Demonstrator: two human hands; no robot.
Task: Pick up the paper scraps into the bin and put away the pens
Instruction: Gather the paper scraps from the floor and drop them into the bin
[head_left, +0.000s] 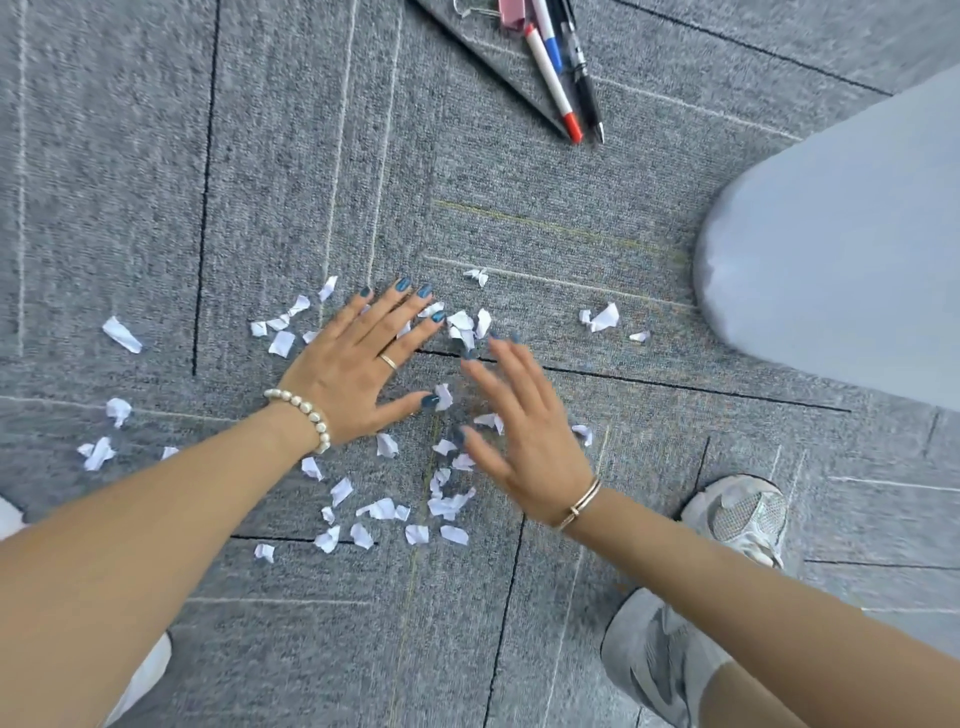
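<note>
Both hands are spread flat-fingered and grasping nothing: my left hand (358, 364) presses on the grey carpet (519, 208) at centre frame, my right hand (524, 431) just beside it, blurred. White paper scraps (384, 509) lie scattered around and under them. Three pens (558, 73) lie at the top, beside a pink binder clip (511, 11).

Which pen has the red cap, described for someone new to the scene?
Look to the top edge of the grey carpet, where pens lie beside a pink binder clip. The red-capped pen is the leftmost: white barrel, red tip pointing down, unlike the blue-banded and black ones.
</note>
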